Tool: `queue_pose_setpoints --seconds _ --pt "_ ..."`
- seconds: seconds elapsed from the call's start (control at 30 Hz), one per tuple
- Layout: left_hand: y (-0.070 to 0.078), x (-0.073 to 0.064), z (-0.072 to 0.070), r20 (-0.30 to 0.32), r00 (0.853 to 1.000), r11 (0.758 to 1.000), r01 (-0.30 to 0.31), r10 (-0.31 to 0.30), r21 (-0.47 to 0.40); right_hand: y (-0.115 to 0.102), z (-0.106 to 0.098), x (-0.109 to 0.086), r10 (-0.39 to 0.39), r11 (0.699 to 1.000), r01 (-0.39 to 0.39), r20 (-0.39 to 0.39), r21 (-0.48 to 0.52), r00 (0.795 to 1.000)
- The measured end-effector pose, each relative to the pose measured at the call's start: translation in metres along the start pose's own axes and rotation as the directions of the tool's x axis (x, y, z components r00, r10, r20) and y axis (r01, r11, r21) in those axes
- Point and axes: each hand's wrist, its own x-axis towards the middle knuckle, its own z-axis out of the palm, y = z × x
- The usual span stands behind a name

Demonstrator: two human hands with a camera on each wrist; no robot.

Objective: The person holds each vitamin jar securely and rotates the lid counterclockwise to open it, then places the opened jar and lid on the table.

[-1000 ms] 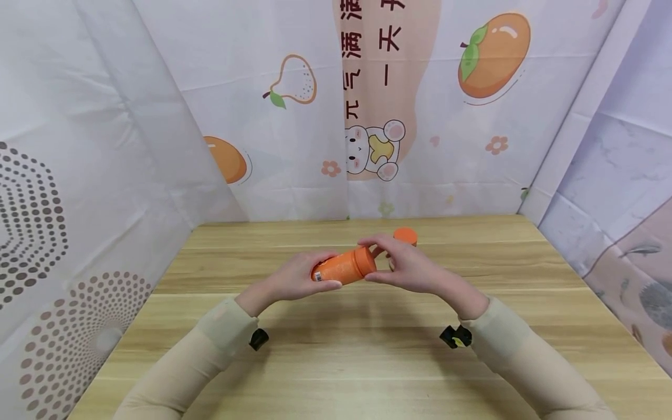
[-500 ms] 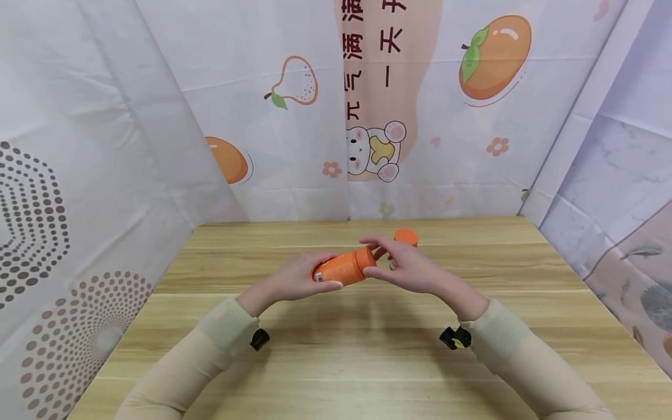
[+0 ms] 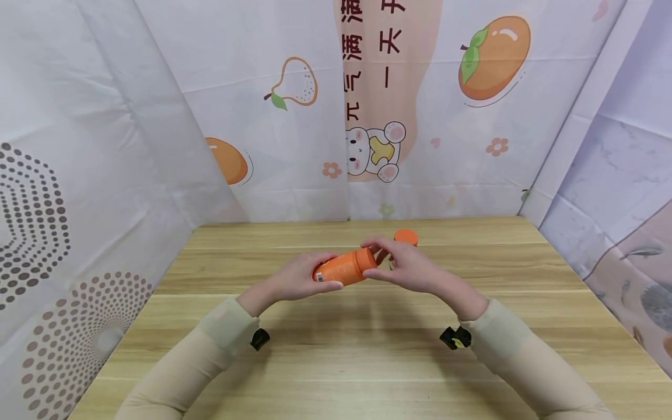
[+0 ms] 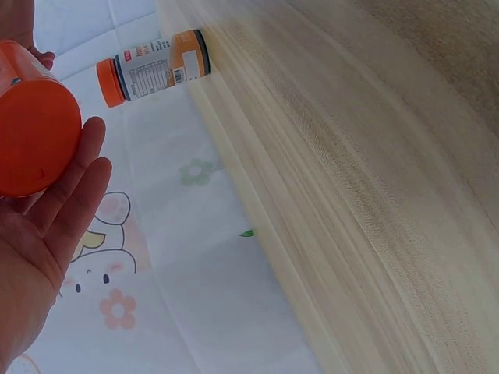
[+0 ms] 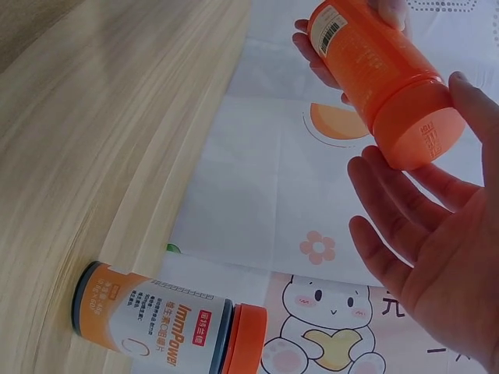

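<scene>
An orange bottle (image 3: 338,268) lies tilted in the air above the table, its screw lid (image 3: 366,261) toward the right. My left hand (image 3: 299,277) grips the bottle around its base end. My right hand (image 3: 412,268) is at the lid, with thumb on one side and fingertips on the opposite side in the right wrist view, where the lid (image 5: 417,121) is still on the bottle. Behind the right hand a second bottle (image 5: 156,315) stands on the table, white and orange with an orange lid. In the head view only its lid (image 3: 406,237) shows clearly.
The wooden table (image 3: 336,361) reaches to a printed curtain (image 3: 294,134) at the back. Further patterned curtains hang on the left (image 3: 68,175) and right (image 3: 619,175). Black wrist devices (image 3: 455,337) are worn below both sleeves.
My right thumb has shifted up along the lid, and the right fingers have moved slightly. The left hand and the orange bottle stay almost in the same place.
</scene>
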Motion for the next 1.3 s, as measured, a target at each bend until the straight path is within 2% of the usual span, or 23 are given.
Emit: queue_pose_setpoints --seconds 0.17,0.5,0.8,0.97,1.3 --pt "-0.0002 0.0006 0.0003 -0.001 1.0 1.0 -0.007 0.007 0.002 0.0003 0.0003 -0.0003 -0.013 1.0 0.013 -0.009 -0.012 1.0" --pt "-0.0011 -0.0003 0.0001 0.006 1.0 1.0 0.009 -0.009 -0.001 0.0017 0.0011 -0.0007 -0.108 0.994 0.107 -0.034 -0.032 0.994" --pt "-0.0003 -0.0009 -0.0009 0.003 1.0 1.0 0.014 -0.014 -0.008 0.0018 0.001 -0.0012 -0.154 0.988 0.153 -0.04 -0.016 0.987" --pt "-0.0005 -0.0008 -0.0004 -0.002 1.0 1.0 0.015 -0.015 0.001 0.0021 0.001 -0.0013 -0.147 0.989 0.147 -0.041 -0.006 0.988" --pt "-0.0018 -0.0003 0.0003 -0.013 1.0 1.0 0.012 -0.012 0.013 0.0003 0.0013 -0.0009 -0.071 0.997 0.072 -0.04 0.022 0.997"
